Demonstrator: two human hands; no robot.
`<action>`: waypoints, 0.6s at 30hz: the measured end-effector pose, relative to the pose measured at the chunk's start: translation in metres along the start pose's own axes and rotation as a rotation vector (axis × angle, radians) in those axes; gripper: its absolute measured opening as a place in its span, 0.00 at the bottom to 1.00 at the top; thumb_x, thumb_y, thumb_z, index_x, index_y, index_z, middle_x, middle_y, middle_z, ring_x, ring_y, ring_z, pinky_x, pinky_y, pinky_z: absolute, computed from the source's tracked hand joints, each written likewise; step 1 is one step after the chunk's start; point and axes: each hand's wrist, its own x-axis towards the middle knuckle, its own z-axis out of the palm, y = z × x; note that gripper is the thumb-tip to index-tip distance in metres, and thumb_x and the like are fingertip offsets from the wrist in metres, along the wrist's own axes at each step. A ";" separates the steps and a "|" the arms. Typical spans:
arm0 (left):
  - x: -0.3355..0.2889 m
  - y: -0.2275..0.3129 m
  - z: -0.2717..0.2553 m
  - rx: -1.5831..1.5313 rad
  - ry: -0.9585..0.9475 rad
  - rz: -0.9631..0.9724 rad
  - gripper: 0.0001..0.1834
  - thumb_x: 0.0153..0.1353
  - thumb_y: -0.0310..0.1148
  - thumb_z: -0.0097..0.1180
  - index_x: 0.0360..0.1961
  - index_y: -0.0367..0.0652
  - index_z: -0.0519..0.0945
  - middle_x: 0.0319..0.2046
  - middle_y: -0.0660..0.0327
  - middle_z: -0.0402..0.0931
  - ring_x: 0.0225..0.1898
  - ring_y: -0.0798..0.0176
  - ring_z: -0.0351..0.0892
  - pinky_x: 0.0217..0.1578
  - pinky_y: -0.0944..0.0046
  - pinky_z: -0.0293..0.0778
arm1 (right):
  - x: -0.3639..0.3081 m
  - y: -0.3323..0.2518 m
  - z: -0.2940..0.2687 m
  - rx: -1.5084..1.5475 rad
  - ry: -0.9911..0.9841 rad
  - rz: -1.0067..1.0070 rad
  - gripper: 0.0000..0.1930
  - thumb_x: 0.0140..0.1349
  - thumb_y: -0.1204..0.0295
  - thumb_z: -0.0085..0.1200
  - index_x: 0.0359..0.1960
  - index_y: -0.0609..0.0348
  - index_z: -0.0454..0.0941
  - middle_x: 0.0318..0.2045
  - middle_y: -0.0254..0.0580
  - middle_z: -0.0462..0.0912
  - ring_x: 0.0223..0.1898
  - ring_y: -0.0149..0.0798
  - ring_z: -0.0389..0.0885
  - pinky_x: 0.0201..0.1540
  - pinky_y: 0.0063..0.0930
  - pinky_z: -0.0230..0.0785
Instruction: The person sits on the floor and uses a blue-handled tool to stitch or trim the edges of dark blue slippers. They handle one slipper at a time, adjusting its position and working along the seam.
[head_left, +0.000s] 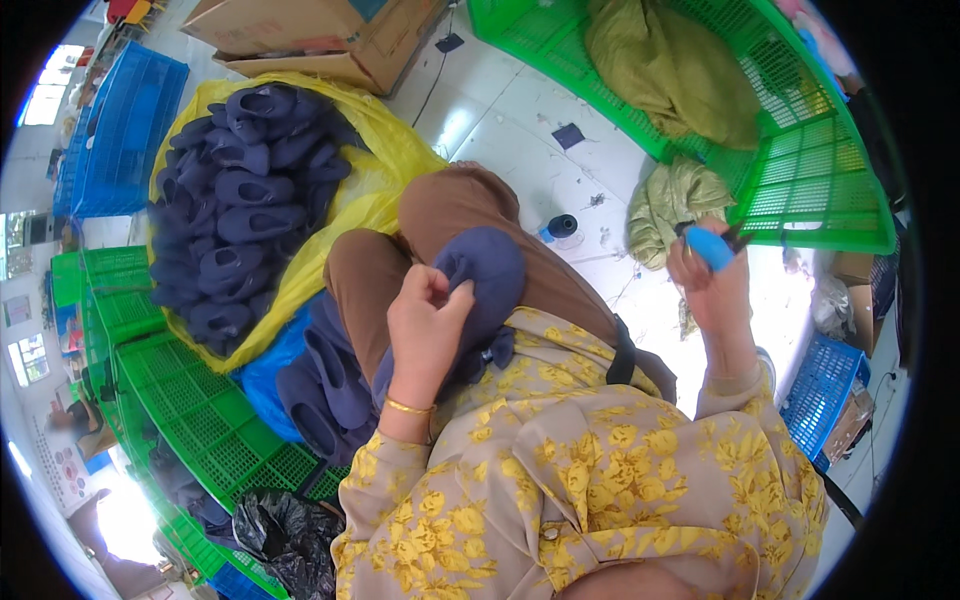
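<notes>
A dark navy slipper [497, 278] lies across my lap, its rounded end facing away. My left hand [425, 325] is closed at its near-left edge, thumb and fingers pinched together on it. Off to the right, my right hand [712, 285] is raised and closed around a small tool with a blue handle [708, 247]; dark ends stick out from it, and its exact kind is unclear. More navy slippers [325, 385] rest against my left thigh. Beyond them, a large heap of similar slippers [258, 222] fills an open yellow plastic bag [400, 160].
Green crates [205, 405] run along the left, with a black plastic bag [285, 530] near me. At the far right, a large green crate [810, 190] holds an olive sack [680, 80]. A dark spool [562, 226] stands on the floor; a cardboard box [290, 35] is behind.
</notes>
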 end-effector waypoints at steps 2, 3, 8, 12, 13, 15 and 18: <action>-0.003 -0.009 -0.007 -0.069 -0.018 -0.106 0.15 0.54 0.33 0.66 0.25 0.39 0.71 0.18 0.61 0.70 0.21 0.72 0.67 0.25 0.68 0.67 | -0.014 -0.013 -0.004 -0.020 -0.298 -0.018 0.13 0.57 0.77 0.55 0.17 0.56 0.68 0.12 0.32 0.65 0.14 0.27 0.59 0.18 0.25 0.49; -0.007 0.002 -0.011 0.060 0.038 -0.024 0.16 0.55 0.34 0.66 0.23 0.39 0.71 0.17 0.60 0.68 0.20 0.72 0.66 0.24 0.68 0.66 | -0.024 -0.017 -0.002 -0.093 -0.426 -0.068 0.11 0.57 0.77 0.57 0.18 0.58 0.71 0.13 0.33 0.67 0.14 0.28 0.61 0.18 0.26 0.50; -0.023 0.020 -0.007 0.079 0.122 0.076 0.22 0.60 0.37 0.63 0.14 0.36 0.72 0.10 0.67 0.65 0.15 0.78 0.63 0.16 0.70 0.57 | -0.038 -0.049 0.028 -0.391 -1.184 0.015 0.08 0.56 0.72 0.61 0.31 0.66 0.80 0.21 0.43 0.75 0.20 0.41 0.73 0.23 0.29 0.61; -0.029 0.038 -0.001 0.161 -0.039 0.069 0.18 0.59 0.39 0.64 0.21 0.33 0.82 0.09 0.66 0.68 0.14 0.77 0.65 0.17 0.72 0.61 | -0.052 -0.040 0.042 -0.420 -1.356 -0.053 0.11 0.53 0.72 0.63 0.37 0.63 0.80 0.27 0.43 0.77 0.27 0.46 0.76 0.28 0.29 0.66; -0.030 0.031 0.000 0.140 -0.028 0.089 0.16 0.59 0.37 0.64 0.23 0.32 0.83 0.11 0.66 0.71 0.15 0.77 0.66 0.18 0.73 0.63 | -0.050 -0.043 0.039 -0.460 -1.379 -0.035 0.13 0.52 0.71 0.63 0.38 0.62 0.80 0.28 0.43 0.78 0.28 0.45 0.77 0.29 0.28 0.67; -0.033 0.025 -0.002 0.097 -0.014 0.088 0.13 0.59 0.34 0.64 0.27 0.32 0.83 0.15 0.65 0.75 0.17 0.77 0.69 0.20 0.74 0.65 | -0.037 -0.044 0.023 -0.372 -1.301 0.082 0.12 0.56 0.70 0.60 0.41 0.58 0.80 0.29 0.39 0.80 0.30 0.37 0.79 0.31 0.26 0.68; -0.041 0.023 -0.011 0.002 -0.036 0.073 0.09 0.61 0.31 0.61 0.31 0.33 0.83 0.21 0.63 0.79 0.20 0.76 0.73 0.21 0.75 0.67 | -0.018 -0.032 -0.006 -1.289 -0.471 0.082 0.10 0.62 0.72 0.54 0.45 0.55 0.72 0.33 0.44 0.82 0.31 0.36 0.81 0.33 0.31 0.70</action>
